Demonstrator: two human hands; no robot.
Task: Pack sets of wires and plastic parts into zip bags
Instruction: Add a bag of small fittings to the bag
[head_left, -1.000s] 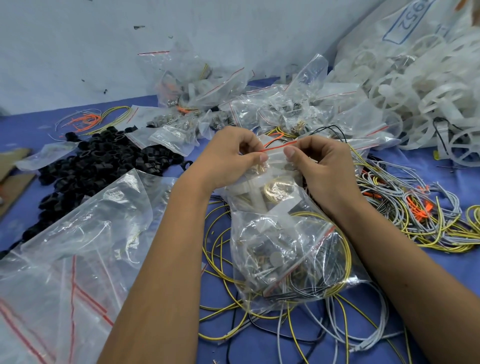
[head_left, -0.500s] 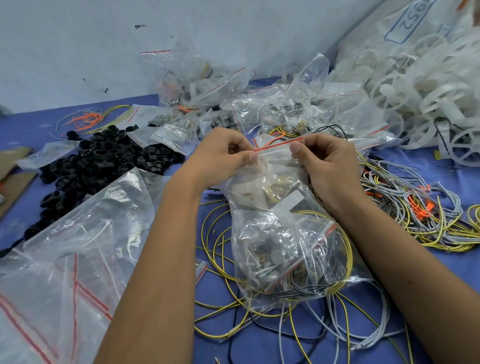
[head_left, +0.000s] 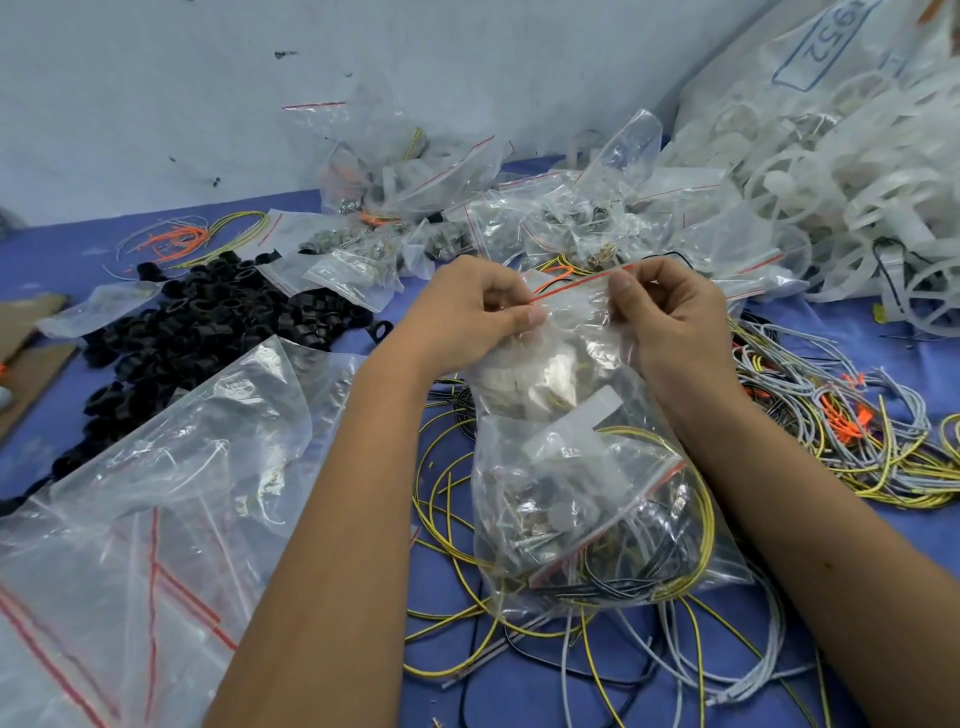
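Clear zip bag (head_left: 576, 332): both hands' fingers (head_left: 535, 316) pinch its red strip, seemingly unsealed.

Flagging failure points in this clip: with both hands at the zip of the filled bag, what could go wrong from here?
1. An orange wire sticks out at the red zip strip pinched by the left hand and right hand; it might get caught and leave the seal open.
2. The bag bulges with parts, so the zip may pop open.
3. Loose wires lie under the bag and could snag when it is lifted.
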